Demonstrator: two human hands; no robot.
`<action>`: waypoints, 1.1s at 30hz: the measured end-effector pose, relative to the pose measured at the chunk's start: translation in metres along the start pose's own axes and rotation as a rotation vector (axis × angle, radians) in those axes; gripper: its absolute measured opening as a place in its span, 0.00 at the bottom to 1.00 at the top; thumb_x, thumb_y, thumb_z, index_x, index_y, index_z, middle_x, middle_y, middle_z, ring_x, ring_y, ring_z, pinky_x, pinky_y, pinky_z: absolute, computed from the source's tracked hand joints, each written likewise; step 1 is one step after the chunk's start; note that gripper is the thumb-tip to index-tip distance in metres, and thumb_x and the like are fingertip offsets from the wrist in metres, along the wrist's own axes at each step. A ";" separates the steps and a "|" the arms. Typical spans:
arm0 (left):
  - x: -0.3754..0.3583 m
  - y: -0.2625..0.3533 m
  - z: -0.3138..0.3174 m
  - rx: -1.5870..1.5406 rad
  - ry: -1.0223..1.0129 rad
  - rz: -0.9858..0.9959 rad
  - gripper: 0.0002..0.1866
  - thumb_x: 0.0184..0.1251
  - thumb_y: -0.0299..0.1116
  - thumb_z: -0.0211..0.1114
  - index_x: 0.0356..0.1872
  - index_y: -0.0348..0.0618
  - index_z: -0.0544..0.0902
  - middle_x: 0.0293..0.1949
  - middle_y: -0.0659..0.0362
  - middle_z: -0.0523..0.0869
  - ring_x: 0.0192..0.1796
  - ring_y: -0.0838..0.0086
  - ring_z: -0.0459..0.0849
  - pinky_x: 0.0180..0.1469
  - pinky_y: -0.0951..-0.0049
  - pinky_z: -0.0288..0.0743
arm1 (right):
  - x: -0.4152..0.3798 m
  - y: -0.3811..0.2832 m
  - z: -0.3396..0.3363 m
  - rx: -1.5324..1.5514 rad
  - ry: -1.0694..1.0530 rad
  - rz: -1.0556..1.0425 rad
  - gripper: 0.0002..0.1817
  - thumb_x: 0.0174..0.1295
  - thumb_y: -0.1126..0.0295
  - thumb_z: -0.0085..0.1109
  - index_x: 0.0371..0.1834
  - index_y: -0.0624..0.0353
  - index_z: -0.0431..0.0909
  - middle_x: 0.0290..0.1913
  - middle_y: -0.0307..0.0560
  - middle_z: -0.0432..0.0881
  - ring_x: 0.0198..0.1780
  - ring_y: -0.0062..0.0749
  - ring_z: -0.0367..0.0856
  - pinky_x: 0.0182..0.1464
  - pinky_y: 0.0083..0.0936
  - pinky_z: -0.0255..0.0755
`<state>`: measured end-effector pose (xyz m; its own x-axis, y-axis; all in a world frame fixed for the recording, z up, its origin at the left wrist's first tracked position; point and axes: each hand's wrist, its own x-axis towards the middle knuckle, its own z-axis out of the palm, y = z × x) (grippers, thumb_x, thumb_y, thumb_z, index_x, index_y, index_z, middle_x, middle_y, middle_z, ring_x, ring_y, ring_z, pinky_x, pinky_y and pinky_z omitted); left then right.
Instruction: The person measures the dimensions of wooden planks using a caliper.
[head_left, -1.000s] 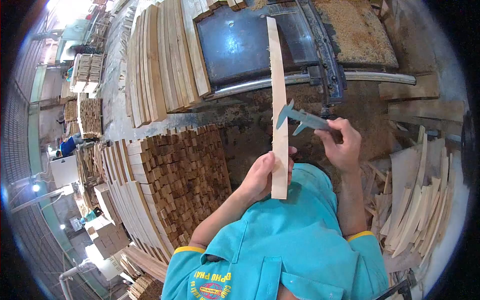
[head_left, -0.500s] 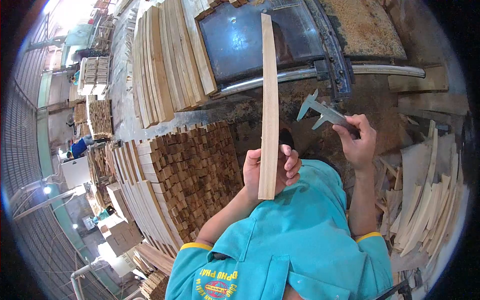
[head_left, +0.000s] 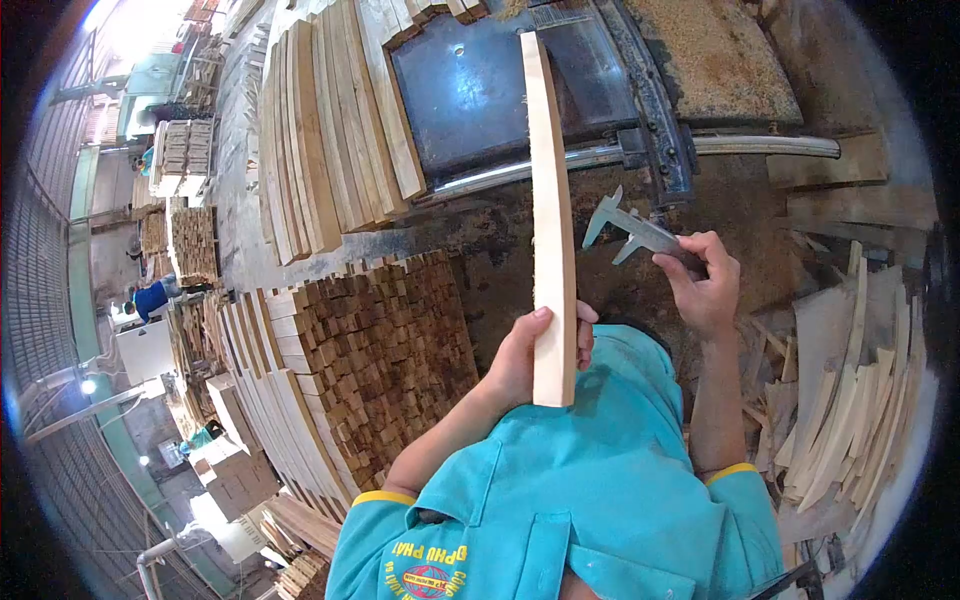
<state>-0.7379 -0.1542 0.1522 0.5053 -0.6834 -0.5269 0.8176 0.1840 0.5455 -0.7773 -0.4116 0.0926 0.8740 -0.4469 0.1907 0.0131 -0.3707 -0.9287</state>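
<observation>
A long, slightly curved wooden strip point(head_left: 552, 230) stands lengthwise in the middle of the view. My left hand point(head_left: 522, 352) grips it near its lower end, thumb on the near side and fingertips showing past the right edge. To the right, my right hand point(head_left: 706, 284) holds a metal caliper point(head_left: 640, 232) by its body. The caliper's jaws point left towards the strip and are apart, with nothing between them. Strip and caliper do not touch.
Behind the strip is a machine table point(head_left: 470, 100) with a metal rail point(head_left: 770, 146). Curved boards point(head_left: 340, 130) lie at its left. Below them is a large stack of wood pieces point(head_left: 390, 360). Offcuts point(head_left: 850, 420) lie at right. A person in blue point(head_left: 152, 298) is far left.
The strip has turned in my left hand, showing another face, and my left fingers have closed round it. My right hand and the caliper have shifted slightly left.
</observation>
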 end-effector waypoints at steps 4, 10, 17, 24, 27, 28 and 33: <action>0.001 -0.007 -0.002 0.088 0.077 -0.050 0.34 0.74 0.63 0.56 0.56 0.36 0.78 0.37 0.56 0.80 0.41 0.69 0.80 0.46 0.67 0.78 | 0.001 -0.004 0.000 -0.009 -0.013 -0.008 0.16 0.59 0.67 0.81 0.41 0.60 0.81 0.32 0.44 0.86 0.34 0.28 0.86 0.38 0.27 0.79; 0.000 -0.008 -0.005 0.214 0.101 -0.007 0.32 0.77 0.61 0.54 0.55 0.35 0.79 0.36 0.56 0.82 0.39 0.69 0.83 0.46 0.67 0.78 | -0.002 -0.001 0.001 -0.012 -0.011 -0.019 0.17 0.60 0.66 0.81 0.40 0.60 0.81 0.33 0.45 0.87 0.33 0.27 0.86 0.38 0.28 0.79; -0.001 -0.010 -0.006 0.198 0.104 0.001 0.31 0.79 0.59 0.54 0.54 0.36 0.80 0.36 0.56 0.82 0.39 0.69 0.83 0.45 0.68 0.79 | -0.005 -0.003 0.000 -0.016 -0.025 0.016 0.17 0.60 0.65 0.81 0.41 0.61 0.81 0.33 0.46 0.87 0.34 0.28 0.86 0.38 0.27 0.78; -0.001 -0.014 -0.006 0.226 0.155 0.013 0.30 0.82 0.59 0.52 0.55 0.37 0.80 0.36 0.59 0.83 0.39 0.73 0.82 0.44 0.70 0.79 | -0.006 0.000 0.003 0.018 -0.008 0.019 0.17 0.60 0.65 0.81 0.41 0.60 0.80 0.32 0.44 0.86 0.31 0.26 0.83 0.35 0.26 0.75; -0.001 -0.017 -0.007 0.242 0.174 0.002 0.29 0.83 0.59 0.52 0.55 0.38 0.80 0.36 0.60 0.83 0.39 0.74 0.82 0.44 0.71 0.79 | -0.005 0.003 0.003 0.010 -0.008 0.008 0.17 0.59 0.64 0.82 0.40 0.59 0.80 0.30 0.42 0.85 0.30 0.24 0.82 0.34 0.25 0.75; -0.001 -0.018 -0.008 0.247 0.175 -0.002 0.29 0.84 0.59 0.51 0.55 0.39 0.80 0.36 0.60 0.83 0.39 0.74 0.82 0.44 0.71 0.79 | -0.005 0.003 0.002 0.008 -0.006 0.003 0.17 0.59 0.64 0.82 0.40 0.59 0.80 0.30 0.42 0.85 0.30 0.24 0.82 0.34 0.25 0.75; -0.001 -0.018 -0.007 0.232 0.171 0.009 0.28 0.84 0.58 0.52 0.55 0.39 0.80 0.37 0.60 0.83 0.40 0.75 0.83 0.45 0.70 0.79 | -0.004 0.000 0.000 0.026 0.001 0.012 0.18 0.59 0.63 0.82 0.38 0.60 0.80 0.29 0.42 0.85 0.29 0.24 0.80 0.34 0.25 0.74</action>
<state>-0.7510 -0.1522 0.1380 0.5672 -0.5498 -0.6132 0.7381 0.0092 0.6746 -0.7803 -0.4096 0.0918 0.8735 -0.4523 0.1800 0.0154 -0.3438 -0.9389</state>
